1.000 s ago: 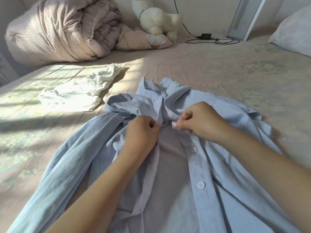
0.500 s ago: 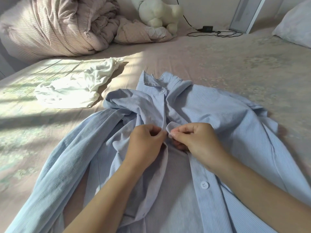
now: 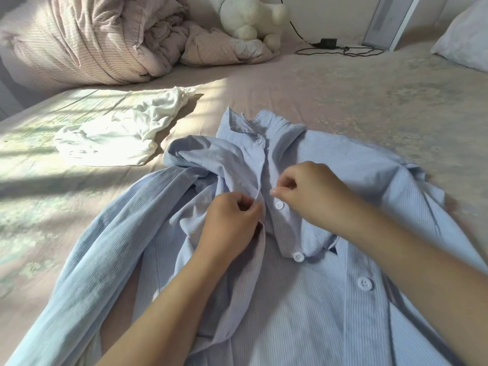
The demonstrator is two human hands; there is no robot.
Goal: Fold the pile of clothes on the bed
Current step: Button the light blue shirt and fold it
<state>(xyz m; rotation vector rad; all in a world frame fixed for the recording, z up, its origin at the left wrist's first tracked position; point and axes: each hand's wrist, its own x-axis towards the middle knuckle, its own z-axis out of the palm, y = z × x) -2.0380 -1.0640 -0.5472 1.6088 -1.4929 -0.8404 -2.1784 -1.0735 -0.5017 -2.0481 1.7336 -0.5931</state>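
One blue shirt point(image 3: 343, 180), one white garment point(image 3: 118, 136), two hands point(image 3: 229, 223).

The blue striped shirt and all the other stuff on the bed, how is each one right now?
Light blue striped button shirt: spread out, mostly unbuttoned.
Left hand: pinching the shirt's front edge.
Right hand: pinching near a button.
White crumpled garment: unfolded.
Pink striped duvet: bundled up.

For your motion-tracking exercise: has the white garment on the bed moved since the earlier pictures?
No. The white garment lies in the same sunlit patch of the bed, left of the blue shirt's collar; only the head camera shifted.
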